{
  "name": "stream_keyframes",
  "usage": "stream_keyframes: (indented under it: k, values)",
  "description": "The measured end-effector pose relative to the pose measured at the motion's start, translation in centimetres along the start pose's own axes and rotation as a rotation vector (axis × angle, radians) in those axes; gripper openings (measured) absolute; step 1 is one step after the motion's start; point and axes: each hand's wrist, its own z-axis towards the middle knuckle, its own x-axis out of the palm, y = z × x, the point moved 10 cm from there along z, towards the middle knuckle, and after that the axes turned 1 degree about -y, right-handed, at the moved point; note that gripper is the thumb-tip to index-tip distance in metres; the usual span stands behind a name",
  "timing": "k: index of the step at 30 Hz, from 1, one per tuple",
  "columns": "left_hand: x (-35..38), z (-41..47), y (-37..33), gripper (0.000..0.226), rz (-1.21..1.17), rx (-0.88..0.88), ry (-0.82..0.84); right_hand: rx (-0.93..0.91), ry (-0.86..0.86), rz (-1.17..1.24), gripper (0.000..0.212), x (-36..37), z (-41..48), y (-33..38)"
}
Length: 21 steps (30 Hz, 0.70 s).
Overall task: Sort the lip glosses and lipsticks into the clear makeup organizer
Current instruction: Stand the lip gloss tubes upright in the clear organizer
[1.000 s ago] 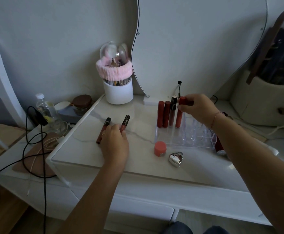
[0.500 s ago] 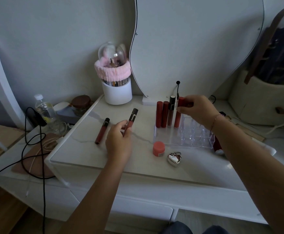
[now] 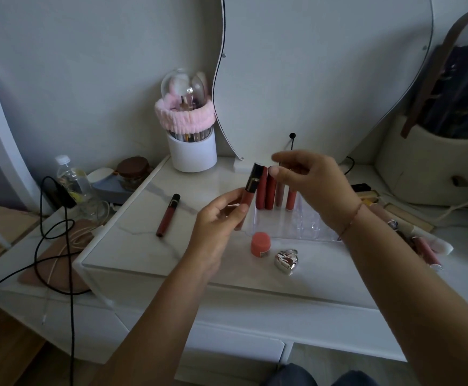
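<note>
My left hand [image 3: 218, 218] grips a pink lip gloss tube with a black cap [image 3: 251, 186], held upright above the table just left of the clear makeup organizer [image 3: 308, 221]. Several red and pink tubes [image 3: 269, 190] stand in the organizer's back-left slots. My right hand [image 3: 313, 182] hovers over those tubes with its fingers loosely spread and its thumb and forefinger close to the held tube's cap; it holds nothing that I can see. One dark red lip gloss [image 3: 168, 215] lies flat on the marble top to the left.
A coral jar [image 3: 260, 244] and a silver heart-shaped case [image 3: 286, 260] sit in front of the organizer. A white brush holder with a pink band [image 3: 191, 140] stands by the mirror [image 3: 324, 73]. More tubes [image 3: 422, 246] lie at right. Black cables [image 3: 57, 232] and a bottle [image 3: 69, 179] are at left.
My left hand lifted the black-capped gloss off the table and carried it right, up to the organizer. My right hand let go of the red tube in its slot and opened toward the gloss.
</note>
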Motion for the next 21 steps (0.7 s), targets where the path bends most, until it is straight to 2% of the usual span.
stream_keyframes:
  k: [3,10,12,16,21]
  values:
    - [0.8,0.0,-0.3,0.027,-0.007,0.016,0.044,0.038,0.071,0.083,0.027,1.4,0.1,0.1]
    - [0.2,0.1,-0.3,0.027,0.062,0.026,0.035,0.055,0.125,0.08,0.017,1.7,0.9,0.6]
    - [-1.5,0.6,-0.9,0.026,0.238,0.086,-0.029,0.032,0.082,0.06,0.017,0.8,1.4,1.2]
    - [-7.3,1.5,-2.4,0.029,0.686,0.186,-0.271,-0.042,0.016,-0.115,0.019,-0.2,2.0,1.9]
    - [-12.7,1.7,-1.4,0.042,1.118,0.004,-0.481,-0.063,0.01,-0.259,0.02,0.6,2.1,0.7]
